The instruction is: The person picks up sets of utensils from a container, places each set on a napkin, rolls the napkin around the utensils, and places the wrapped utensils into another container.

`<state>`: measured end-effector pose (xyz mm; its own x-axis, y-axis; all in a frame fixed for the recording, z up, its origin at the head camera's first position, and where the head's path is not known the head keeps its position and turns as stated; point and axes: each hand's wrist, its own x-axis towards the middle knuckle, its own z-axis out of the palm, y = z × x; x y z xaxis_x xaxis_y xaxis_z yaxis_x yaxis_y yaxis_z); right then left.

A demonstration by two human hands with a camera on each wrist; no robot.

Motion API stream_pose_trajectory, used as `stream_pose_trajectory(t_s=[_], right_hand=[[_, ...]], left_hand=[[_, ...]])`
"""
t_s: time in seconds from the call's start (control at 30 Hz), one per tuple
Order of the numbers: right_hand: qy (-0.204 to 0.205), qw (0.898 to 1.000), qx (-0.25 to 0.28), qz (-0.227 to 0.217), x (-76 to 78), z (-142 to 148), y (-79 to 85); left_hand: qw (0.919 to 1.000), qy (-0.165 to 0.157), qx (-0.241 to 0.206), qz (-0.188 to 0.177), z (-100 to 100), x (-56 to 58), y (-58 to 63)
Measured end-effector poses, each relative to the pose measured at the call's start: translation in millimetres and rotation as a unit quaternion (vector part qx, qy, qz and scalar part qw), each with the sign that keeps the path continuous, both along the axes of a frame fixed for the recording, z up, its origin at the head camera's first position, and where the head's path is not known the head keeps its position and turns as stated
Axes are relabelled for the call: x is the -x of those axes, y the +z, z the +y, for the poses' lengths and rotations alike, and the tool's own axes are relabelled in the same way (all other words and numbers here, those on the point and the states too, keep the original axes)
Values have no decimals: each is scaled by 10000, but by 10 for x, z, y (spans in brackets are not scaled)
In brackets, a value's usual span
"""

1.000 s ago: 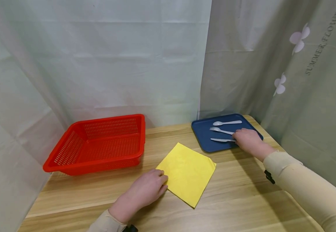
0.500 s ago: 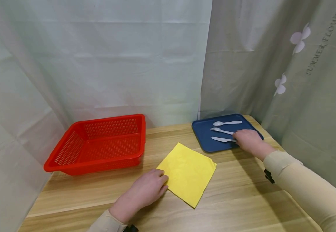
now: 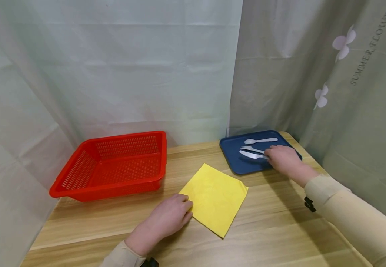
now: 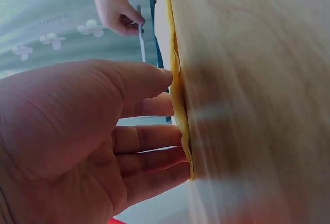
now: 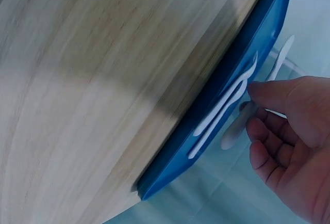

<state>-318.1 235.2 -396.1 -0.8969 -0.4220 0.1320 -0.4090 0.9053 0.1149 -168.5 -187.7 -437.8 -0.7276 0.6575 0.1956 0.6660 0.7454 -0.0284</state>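
So, blue tray at the table's far right corner: spoon and fork lie in it, roughly parallel, spoon farther back. Knife is up off the tray, pinched by its handle between thumb and fingers of the right hand. Right hand hides the fork's handle end in the head view.

Red basket on the left, perforated walls and floor, near the back edge of the table.

Readable text: "SUMMER FLOWERS" printed up the right-hand curtain, beside pale flower prints.

Yellow cloth lies flat between basket and tray, nearer the person, one corner slightly creased. Left hand rests at its left corner, fingers mostly straight, tips and thumb touching the edge; not clenched. Black wrist device under the right sleeve.
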Motion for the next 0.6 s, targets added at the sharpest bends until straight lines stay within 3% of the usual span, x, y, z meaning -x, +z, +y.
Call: stream_pose_trajectory(t_s=[0.6], right_hand=[[31,9989,433,182,-195,-287,34]], left_hand=[[10000,4,26,45,3,3,6]])
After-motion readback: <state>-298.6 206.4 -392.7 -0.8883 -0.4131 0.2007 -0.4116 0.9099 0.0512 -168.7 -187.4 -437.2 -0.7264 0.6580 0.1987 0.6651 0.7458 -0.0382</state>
